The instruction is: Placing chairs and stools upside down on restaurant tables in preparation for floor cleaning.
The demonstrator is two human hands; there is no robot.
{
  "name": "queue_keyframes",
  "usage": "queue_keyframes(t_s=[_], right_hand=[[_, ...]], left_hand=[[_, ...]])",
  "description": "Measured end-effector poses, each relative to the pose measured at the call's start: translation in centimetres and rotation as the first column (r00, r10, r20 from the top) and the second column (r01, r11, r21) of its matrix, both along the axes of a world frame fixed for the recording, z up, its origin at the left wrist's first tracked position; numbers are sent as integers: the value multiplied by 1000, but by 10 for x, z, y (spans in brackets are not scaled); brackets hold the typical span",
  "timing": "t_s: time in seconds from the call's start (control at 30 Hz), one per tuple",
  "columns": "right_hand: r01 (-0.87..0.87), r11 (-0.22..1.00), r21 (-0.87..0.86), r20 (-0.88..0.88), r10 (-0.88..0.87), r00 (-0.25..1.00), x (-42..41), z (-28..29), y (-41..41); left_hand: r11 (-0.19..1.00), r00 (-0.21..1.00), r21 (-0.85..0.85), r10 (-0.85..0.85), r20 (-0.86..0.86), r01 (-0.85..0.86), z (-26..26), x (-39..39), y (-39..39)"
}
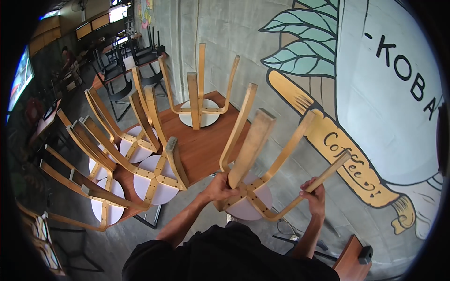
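Observation:
My left hand (222, 189) grips a bentwood leg of an upside-down wooden stool (247, 189) close to its seat. Farther along another of its legs, my right hand (313, 197) is closed around the wood. The stool's legs point upward, and the pale underside of its round seat shows between my arms. It is in front of my body, beside the near right edge of a brown wooden table (205, 149). On that table, an upturned stool (199, 112) sits near the far corner. Several more upturned stools (156, 179) crowd the table's left part, their legs overlapping.
A concrete wall (228, 45) with a painted mural bearing writing runs along the right. Black chairs (119, 87) are stacked around another table behind. A wooden tabletop (351, 258) stands at lower right, near a cable (281, 224). A person (70, 61) stands far left.

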State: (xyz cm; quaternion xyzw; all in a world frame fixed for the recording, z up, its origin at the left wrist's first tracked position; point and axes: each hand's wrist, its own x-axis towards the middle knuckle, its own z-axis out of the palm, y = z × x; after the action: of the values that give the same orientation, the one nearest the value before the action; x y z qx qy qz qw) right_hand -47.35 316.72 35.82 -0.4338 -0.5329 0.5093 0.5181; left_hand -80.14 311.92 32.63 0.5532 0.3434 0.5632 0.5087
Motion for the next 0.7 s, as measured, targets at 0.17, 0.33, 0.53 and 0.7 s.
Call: queue_keyframes(t_s=[0.17,0.33,0.53,0.7], right_hand=[[-170,969,179,-98,190,977,-49,-35,93],[-267,949,168,28,266,964,-89,-54,165],[-268,941,205,91,254,963,-117,-81,214],[-293,930,223,214,247,945,-136,-109,219]], left_hand=[[948,738,-38,221,-638,-317,-21,-56,54],[854,737,-76,394,-550,-514,-61,-72,97],[744,648,-132,463,-605,-655,-89,-93,146],[586,401,52,613,-681,-808,-102,-112,177]])
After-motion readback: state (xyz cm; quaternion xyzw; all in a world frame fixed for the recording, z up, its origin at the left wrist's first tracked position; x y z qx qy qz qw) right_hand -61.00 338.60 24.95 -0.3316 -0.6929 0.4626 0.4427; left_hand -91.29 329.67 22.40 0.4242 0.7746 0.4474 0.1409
